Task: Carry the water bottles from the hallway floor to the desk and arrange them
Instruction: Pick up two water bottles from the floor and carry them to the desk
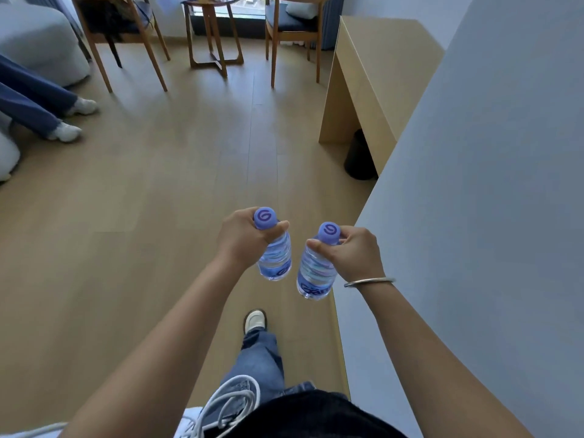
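Bottles: two, one per hand, both carried upright in the air above the wooden floor (158, 184), about level with each other and just apart, not touching. Left bottle (275, 258) hung from the left hand (241, 237), fingers (281, 226) curled round the neck just under the purple cap; right bottle (315, 273) gripped the same way by the right hand (355, 251), thumb and fingers wrapped at the neck. Clear plastic, apparently full, so fairly heavy for a neck grip. Likely risks: slipping through the fingers, since only the narrow neck is held and the body swings free below; knocking together mid-stride, given the small gap between them; brushing the grey wall (474, 216) close on the right. Surface (379, 58) well ahead on the right, tan, against the wall, with one dark bin (358, 159) beneath. Tipping on set-down possible if placed at a tilt. Elsewhere: two wooden chairs, one small round table (215, 30) between them near the window, one other person's legs (41, 109) at far left, one bangle (368, 282) on the right wrist. Not in view: any further bottles on the floor.
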### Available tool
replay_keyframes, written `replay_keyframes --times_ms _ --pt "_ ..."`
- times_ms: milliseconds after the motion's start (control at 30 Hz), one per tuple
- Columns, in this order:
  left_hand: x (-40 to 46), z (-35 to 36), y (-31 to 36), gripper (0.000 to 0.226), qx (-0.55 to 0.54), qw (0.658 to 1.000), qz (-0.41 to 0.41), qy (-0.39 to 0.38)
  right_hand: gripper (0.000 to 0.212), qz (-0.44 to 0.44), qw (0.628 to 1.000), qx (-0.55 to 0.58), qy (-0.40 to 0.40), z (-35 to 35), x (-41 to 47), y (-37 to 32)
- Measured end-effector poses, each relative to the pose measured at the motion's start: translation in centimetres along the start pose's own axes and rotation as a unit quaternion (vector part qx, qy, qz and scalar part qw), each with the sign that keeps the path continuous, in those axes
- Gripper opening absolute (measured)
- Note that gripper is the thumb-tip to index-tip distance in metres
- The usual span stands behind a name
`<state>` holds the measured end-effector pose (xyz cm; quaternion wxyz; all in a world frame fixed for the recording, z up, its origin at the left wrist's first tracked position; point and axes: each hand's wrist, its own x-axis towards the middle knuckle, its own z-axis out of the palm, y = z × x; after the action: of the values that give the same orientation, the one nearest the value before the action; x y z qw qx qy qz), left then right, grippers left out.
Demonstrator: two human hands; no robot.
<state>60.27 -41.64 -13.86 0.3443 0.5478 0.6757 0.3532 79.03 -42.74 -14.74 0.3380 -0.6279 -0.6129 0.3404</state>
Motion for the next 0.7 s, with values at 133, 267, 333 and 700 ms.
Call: replay_keyframes --times_ms 133,267,333,700 --pt "8.9 -1.2 0.8 0.03 -0.006 0.999 0.016 -0.037 0.029 0.021 0.999 0.012 0.028 1.4 7.8 -1.6" --pt "17.2 -2.1 1.8 0.028 0.007 0.998 0.052 -0.043 0.017 0.044 0.996 0.04 0.07 2.3 14.6 -3.7" --pt "20.7 -2.4 2.5 0.029 0.006 0.997 0.064 -0.05 0.013 0.047 0.994 0.041 0.09 2.4 17.6 -4.5" --pt "37.4 0.3 5.8 0.038 -0.005 0.993 0.073 -0.097 0.022 0.065 0.986 0.023 0.154 1.2 32.8 -5.1"
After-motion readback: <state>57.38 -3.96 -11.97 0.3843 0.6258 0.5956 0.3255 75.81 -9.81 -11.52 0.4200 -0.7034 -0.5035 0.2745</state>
